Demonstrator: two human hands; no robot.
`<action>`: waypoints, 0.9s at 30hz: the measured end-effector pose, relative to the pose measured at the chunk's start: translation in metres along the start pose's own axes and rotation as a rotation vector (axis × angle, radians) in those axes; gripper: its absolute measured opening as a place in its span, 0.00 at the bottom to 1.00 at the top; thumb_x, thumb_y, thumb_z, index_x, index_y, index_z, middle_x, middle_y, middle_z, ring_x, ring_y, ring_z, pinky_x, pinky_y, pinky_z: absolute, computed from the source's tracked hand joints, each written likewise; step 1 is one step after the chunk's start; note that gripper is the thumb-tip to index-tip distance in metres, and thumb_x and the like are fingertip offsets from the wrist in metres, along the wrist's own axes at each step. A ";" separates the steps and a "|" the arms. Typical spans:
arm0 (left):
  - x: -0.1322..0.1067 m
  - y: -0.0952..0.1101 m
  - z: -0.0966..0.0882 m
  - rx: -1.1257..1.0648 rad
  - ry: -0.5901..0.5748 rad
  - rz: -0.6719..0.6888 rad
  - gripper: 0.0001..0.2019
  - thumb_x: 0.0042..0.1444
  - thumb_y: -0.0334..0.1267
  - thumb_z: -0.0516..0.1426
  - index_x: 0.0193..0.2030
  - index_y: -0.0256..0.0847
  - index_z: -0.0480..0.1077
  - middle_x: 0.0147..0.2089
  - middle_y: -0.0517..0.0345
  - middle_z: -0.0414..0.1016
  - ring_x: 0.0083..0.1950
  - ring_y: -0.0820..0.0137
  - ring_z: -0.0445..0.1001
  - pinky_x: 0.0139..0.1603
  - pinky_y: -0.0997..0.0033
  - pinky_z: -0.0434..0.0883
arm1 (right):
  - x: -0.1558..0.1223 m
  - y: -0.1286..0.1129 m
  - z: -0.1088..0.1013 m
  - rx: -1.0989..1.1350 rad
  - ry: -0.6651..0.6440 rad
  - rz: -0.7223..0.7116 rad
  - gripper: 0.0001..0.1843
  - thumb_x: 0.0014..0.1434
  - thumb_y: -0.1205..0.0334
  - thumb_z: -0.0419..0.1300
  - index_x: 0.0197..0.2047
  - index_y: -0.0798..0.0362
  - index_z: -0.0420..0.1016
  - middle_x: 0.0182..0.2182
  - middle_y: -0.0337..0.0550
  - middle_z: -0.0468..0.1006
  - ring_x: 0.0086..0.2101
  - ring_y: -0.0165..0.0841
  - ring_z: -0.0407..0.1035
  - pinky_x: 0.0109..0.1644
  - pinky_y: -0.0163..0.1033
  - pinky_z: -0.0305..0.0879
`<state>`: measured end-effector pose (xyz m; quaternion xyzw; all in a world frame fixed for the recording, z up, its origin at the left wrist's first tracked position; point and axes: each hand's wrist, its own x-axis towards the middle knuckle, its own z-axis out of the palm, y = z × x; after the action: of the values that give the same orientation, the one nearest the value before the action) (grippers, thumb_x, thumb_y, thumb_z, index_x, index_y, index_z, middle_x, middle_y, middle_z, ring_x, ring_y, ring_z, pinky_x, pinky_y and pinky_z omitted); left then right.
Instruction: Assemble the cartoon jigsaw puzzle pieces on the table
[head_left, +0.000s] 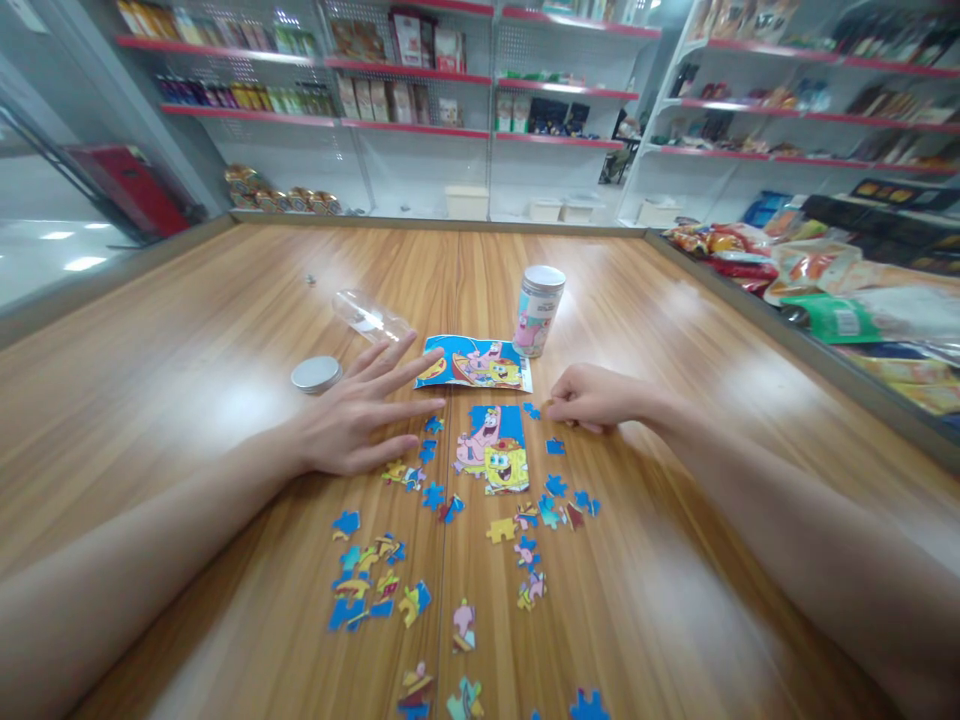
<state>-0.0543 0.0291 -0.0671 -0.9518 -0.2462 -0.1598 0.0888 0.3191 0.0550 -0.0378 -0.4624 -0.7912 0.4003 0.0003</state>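
Note:
My left hand [360, 410] lies with fingers spread, palm down, left of a partly joined jigsaw puzzle [495, 450] of a pink and a yellow cartoon figure. Its fingertips come close to the left end of a printed picture card [476, 362] above the puzzle. My right hand [592, 397] is curled on the table to the right, fingertips beside a small blue puzzle piece [532, 410]. Whatever its fingers may hold is hidden. Loose pieces lie around the joined part, among them a plain yellow piece [501, 529] and a blue piece [555, 446].
Behind the card stands a lidded puzzle can [540, 310]. A clear plastic cylinder [371, 316] lies on its side, near a round metal lid [316, 374]. More pieces [352, 590] are scattered toward the front. Packaged snacks [817, 270] fill the right side, beyond the table edge; stocked shelves [409, 70] stand behind.

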 end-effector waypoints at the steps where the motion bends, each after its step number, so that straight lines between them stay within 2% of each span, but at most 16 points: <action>1: 0.000 0.000 0.000 -0.006 -0.002 -0.003 0.25 0.61 0.45 0.58 0.66 0.56 0.65 0.79 0.63 0.35 0.79 0.45 0.34 0.75 0.35 0.45 | 0.002 0.004 0.002 0.090 0.067 -0.031 0.16 0.53 0.57 0.59 0.18 0.52 0.61 0.10 0.33 0.63 0.12 0.26 0.56 0.18 0.33 0.48; 3: 0.000 0.000 0.001 -0.013 -0.006 -0.008 0.25 0.61 0.45 0.58 0.66 0.56 0.65 0.79 0.63 0.35 0.79 0.46 0.34 0.75 0.34 0.45 | 0.006 0.012 0.007 0.193 0.201 -0.093 0.18 0.52 0.59 0.56 0.17 0.50 0.54 0.09 0.30 0.54 0.11 0.23 0.49 0.17 0.32 0.42; 5: 0.001 0.000 0.001 -0.020 -0.016 -0.007 0.25 0.61 0.45 0.58 0.66 0.56 0.65 0.79 0.63 0.35 0.79 0.46 0.34 0.74 0.34 0.46 | 0.011 0.017 0.011 0.213 0.290 -0.145 0.18 0.52 0.57 0.57 0.18 0.50 0.53 0.11 0.29 0.53 0.14 0.22 0.48 0.19 0.32 0.42; 7: 0.001 0.001 0.000 -0.025 -0.034 -0.008 0.25 0.62 0.45 0.58 0.66 0.55 0.65 0.79 0.62 0.35 0.79 0.46 0.34 0.74 0.33 0.45 | 0.015 0.019 0.015 0.209 0.327 -0.225 0.14 0.52 0.56 0.60 0.22 0.53 0.64 0.15 0.29 0.57 0.17 0.22 0.52 0.22 0.31 0.45; 9: 0.001 0.000 -0.001 -0.029 -0.063 -0.011 0.25 0.62 0.45 0.58 0.66 0.54 0.65 0.79 0.61 0.36 0.79 0.46 0.34 0.75 0.34 0.44 | 0.019 0.020 0.018 0.142 0.313 -0.336 0.10 0.53 0.57 0.64 0.34 0.56 0.76 0.18 0.30 0.60 0.20 0.23 0.54 0.25 0.31 0.48; 11: 0.001 0.000 -0.002 -0.037 -0.094 -0.015 0.26 0.63 0.45 0.57 0.67 0.53 0.64 0.79 0.60 0.36 0.79 0.46 0.34 0.75 0.35 0.44 | 0.021 0.020 0.019 0.046 0.274 -0.418 0.16 0.55 0.59 0.65 0.45 0.56 0.80 0.19 0.30 0.60 0.21 0.23 0.54 0.27 0.32 0.49; 12: 0.001 0.000 -0.003 -0.045 -0.103 -0.017 0.26 0.63 0.46 0.57 0.68 0.53 0.64 0.79 0.60 0.36 0.79 0.46 0.34 0.75 0.35 0.43 | 0.021 0.020 0.019 0.011 0.259 -0.433 0.16 0.56 0.59 0.64 0.47 0.55 0.81 0.19 0.30 0.60 0.22 0.23 0.53 0.27 0.33 0.49; 17: 0.005 0.010 -0.007 -0.124 -0.095 0.003 0.28 0.63 0.46 0.57 0.70 0.55 0.61 0.79 0.63 0.38 0.79 0.47 0.33 0.76 0.36 0.43 | 0.020 0.020 0.018 0.032 0.231 -0.408 0.15 0.57 0.60 0.65 0.45 0.57 0.82 0.22 0.34 0.68 0.23 0.25 0.58 0.28 0.33 0.53; 22: 0.015 0.031 -0.008 -0.222 -0.173 0.126 0.30 0.62 0.50 0.58 0.70 0.59 0.59 0.78 0.64 0.40 0.79 0.46 0.34 0.76 0.35 0.42 | 0.020 0.016 0.014 -0.019 0.205 -0.398 0.12 0.55 0.63 0.65 0.43 0.58 0.79 0.21 0.33 0.68 0.22 0.25 0.59 0.29 0.33 0.54; 27: 0.016 0.033 -0.006 -0.226 -0.216 0.103 0.32 0.62 0.51 0.58 0.72 0.60 0.56 0.79 0.60 0.33 0.78 0.42 0.35 0.74 0.31 0.44 | 0.019 0.013 0.011 -0.117 0.195 -0.382 0.10 0.54 0.65 0.65 0.41 0.57 0.77 0.21 0.32 0.68 0.23 0.25 0.60 0.30 0.33 0.55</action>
<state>-0.0267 0.0063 -0.0585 -0.9788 -0.1856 -0.0783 -0.0379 0.3138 0.0651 -0.0609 -0.3398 -0.8826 0.2996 0.1258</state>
